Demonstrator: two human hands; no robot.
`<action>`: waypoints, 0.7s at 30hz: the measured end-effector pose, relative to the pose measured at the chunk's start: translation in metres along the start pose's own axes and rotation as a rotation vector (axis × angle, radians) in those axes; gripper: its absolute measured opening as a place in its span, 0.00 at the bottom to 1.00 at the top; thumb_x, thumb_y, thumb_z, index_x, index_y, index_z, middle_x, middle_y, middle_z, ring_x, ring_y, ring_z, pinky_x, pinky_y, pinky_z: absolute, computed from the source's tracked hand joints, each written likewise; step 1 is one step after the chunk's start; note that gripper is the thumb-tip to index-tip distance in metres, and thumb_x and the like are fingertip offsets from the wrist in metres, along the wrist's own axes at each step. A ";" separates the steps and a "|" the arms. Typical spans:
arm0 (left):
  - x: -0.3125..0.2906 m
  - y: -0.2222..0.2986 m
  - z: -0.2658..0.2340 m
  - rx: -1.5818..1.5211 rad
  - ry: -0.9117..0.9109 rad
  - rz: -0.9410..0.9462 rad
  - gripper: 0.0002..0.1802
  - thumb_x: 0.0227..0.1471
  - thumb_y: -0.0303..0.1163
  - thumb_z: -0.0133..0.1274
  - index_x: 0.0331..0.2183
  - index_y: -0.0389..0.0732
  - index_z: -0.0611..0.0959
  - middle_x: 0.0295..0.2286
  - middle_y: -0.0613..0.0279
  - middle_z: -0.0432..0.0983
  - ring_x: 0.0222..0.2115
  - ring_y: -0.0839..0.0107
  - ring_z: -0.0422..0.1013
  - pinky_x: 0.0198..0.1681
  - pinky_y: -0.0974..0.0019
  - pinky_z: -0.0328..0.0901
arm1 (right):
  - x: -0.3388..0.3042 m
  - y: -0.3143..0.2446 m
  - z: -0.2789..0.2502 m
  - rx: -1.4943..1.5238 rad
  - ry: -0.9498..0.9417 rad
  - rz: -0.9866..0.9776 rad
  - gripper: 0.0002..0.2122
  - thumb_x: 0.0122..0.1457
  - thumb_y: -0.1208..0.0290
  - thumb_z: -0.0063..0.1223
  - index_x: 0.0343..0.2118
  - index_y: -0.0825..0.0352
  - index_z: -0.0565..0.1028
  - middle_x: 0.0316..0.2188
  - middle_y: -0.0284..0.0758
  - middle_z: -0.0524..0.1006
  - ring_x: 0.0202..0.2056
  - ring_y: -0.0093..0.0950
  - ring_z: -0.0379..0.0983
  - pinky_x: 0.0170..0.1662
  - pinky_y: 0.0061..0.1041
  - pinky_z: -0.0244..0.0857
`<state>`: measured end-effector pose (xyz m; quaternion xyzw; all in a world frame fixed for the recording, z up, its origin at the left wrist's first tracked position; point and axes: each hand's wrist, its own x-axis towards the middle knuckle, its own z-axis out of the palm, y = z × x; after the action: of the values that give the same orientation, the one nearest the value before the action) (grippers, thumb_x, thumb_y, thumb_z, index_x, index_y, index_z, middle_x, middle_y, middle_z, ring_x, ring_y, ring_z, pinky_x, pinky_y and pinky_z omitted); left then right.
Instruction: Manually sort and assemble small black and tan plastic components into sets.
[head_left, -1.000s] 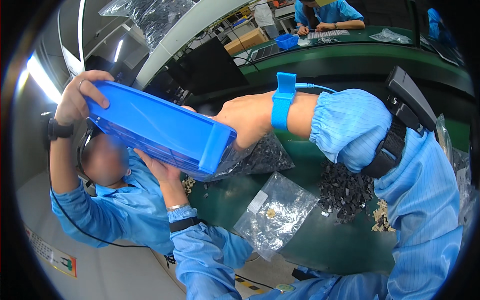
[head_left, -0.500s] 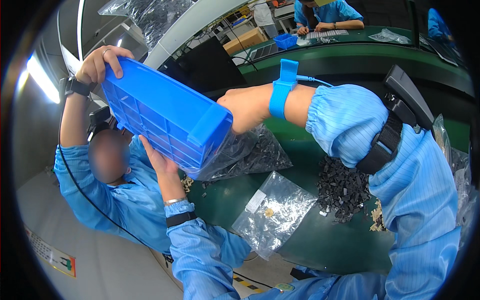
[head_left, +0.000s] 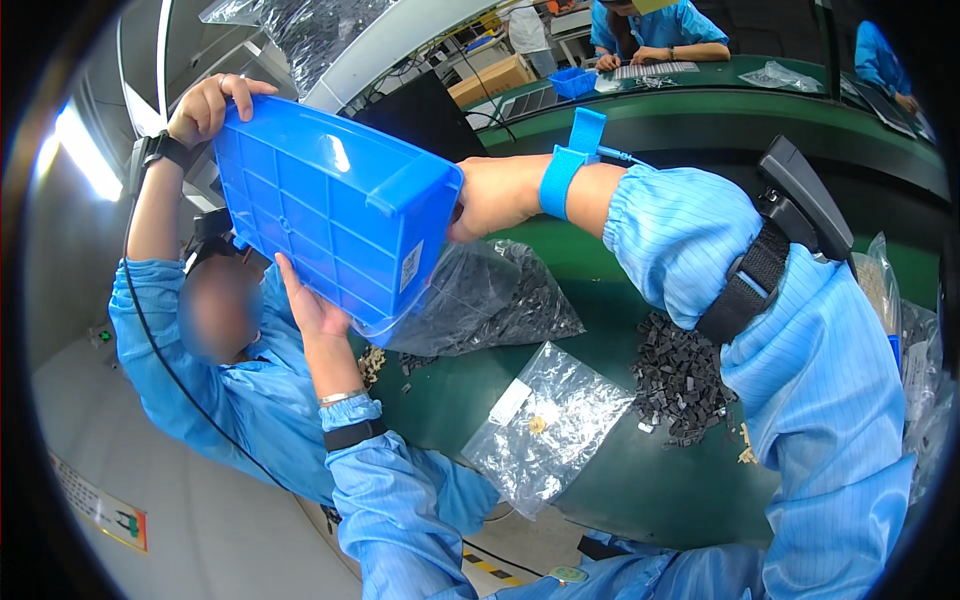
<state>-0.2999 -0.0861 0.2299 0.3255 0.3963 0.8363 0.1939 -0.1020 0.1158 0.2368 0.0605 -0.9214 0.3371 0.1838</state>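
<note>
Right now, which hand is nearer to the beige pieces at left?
Left. The left hand is above-left of the beige pieces, against the blue bin; the right hand is farther, up and right, at the bin's end.

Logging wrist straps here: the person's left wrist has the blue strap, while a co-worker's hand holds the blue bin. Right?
Not quite: the head view shows the blue strap on the right wrist; a co-worker's hand holds the blue bin.

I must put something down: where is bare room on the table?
The green table is bare between flat bag, dark pile and near edge; a smaller patch lies left of that bag. Crowded: around the filled bag, by the blue bin.
</note>
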 end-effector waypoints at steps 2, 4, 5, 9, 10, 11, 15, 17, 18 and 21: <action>-0.001 0.001 0.003 0.018 0.016 -0.023 0.34 0.51 0.55 0.42 0.51 0.40 0.64 0.49 0.58 0.64 0.48 0.58 0.61 0.52 0.56 0.56 | -0.004 -0.004 -0.001 -0.024 -0.018 0.003 0.14 0.44 0.68 0.54 0.37 0.66 0.74 0.32 0.40 0.76 0.34 0.30 0.72 0.40 0.27 0.64; -0.002 0.001 0.006 0.023 0.027 -0.015 0.33 0.51 0.55 0.43 0.50 0.40 0.65 0.48 0.57 0.64 0.47 0.58 0.62 0.51 0.55 0.57 | -0.005 -0.005 -0.001 -0.047 -0.037 0.008 0.15 0.44 0.68 0.54 0.36 0.66 0.74 0.31 0.40 0.76 0.33 0.29 0.71 0.40 0.26 0.64; -0.003 0.002 0.006 0.032 0.045 -0.005 0.32 0.51 0.54 0.44 0.49 0.41 0.66 0.47 0.57 0.65 0.46 0.59 0.62 0.50 0.55 0.57 | -0.002 -0.003 0.001 -0.044 -0.038 0.032 0.14 0.45 0.68 0.53 0.36 0.67 0.74 0.31 0.40 0.76 0.33 0.29 0.71 0.39 0.26 0.64; -0.003 0.000 0.009 0.026 0.033 -0.002 0.33 0.51 0.54 0.43 0.50 0.40 0.65 0.49 0.56 0.64 0.48 0.58 0.61 0.52 0.55 0.56 | 0.000 0.003 0.003 0.004 0.013 0.028 0.12 0.45 0.69 0.51 0.33 0.69 0.74 0.28 0.40 0.76 0.31 0.30 0.72 0.36 0.26 0.65; -0.003 -0.001 0.008 0.019 0.026 -0.003 0.34 0.51 0.55 0.43 0.51 0.39 0.64 0.49 0.56 0.63 0.49 0.58 0.60 0.52 0.56 0.55 | 0.000 0.003 0.003 0.004 0.015 0.029 0.12 0.45 0.69 0.51 0.33 0.69 0.74 0.28 0.40 0.76 0.31 0.30 0.72 0.36 0.26 0.65; -0.003 -0.002 0.007 0.013 0.019 -0.003 0.35 0.51 0.55 0.42 0.52 0.39 0.63 0.50 0.56 0.63 0.49 0.58 0.60 0.53 0.56 0.54 | 0.000 0.002 0.003 -0.047 -0.011 0.032 0.11 0.44 0.69 0.51 0.30 0.70 0.74 0.26 0.40 0.75 0.30 0.30 0.71 0.35 0.27 0.65; -0.004 0.004 0.001 -0.057 0.013 -0.070 0.37 0.50 0.56 0.43 0.51 0.36 0.62 0.50 0.55 0.62 0.50 0.58 0.60 0.53 0.56 0.54 | 0.002 0.002 0.004 -0.120 -0.029 0.000 0.10 0.41 0.69 0.50 0.23 0.72 0.74 0.22 0.40 0.75 0.26 0.32 0.71 0.31 0.29 0.64; -0.008 0.006 0.004 -0.062 0.001 -0.059 0.39 0.49 0.57 0.44 0.52 0.35 0.62 0.50 0.55 0.62 0.50 0.57 0.59 0.54 0.57 0.54 | 0.003 0.001 0.005 -0.141 -0.030 -0.019 0.10 0.41 0.69 0.49 0.23 0.72 0.74 0.22 0.41 0.75 0.26 0.33 0.71 0.31 0.30 0.64; -0.009 0.005 0.005 -0.064 0.000 -0.061 0.39 0.49 0.57 0.44 0.52 0.35 0.62 0.50 0.55 0.62 0.50 0.57 0.59 0.54 0.57 0.54 | 0.003 0.000 0.006 -0.161 -0.031 -0.031 0.10 0.41 0.69 0.49 0.23 0.72 0.74 0.22 0.41 0.74 0.27 0.33 0.71 0.31 0.30 0.64; -0.010 0.003 0.008 -0.021 -0.015 -0.050 0.40 0.49 0.58 0.44 0.52 0.35 0.61 0.51 0.55 0.61 0.50 0.58 0.59 0.54 0.57 0.54 | 0.000 -0.003 0.005 -0.141 -0.017 -0.016 0.10 0.41 0.69 0.49 0.23 0.72 0.73 0.22 0.42 0.74 0.27 0.34 0.71 0.31 0.30 0.64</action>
<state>-0.2878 -0.0891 0.2323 0.3199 0.3939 0.8329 0.2211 -0.1028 0.1101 0.2347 0.0575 -0.9438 0.2692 0.1826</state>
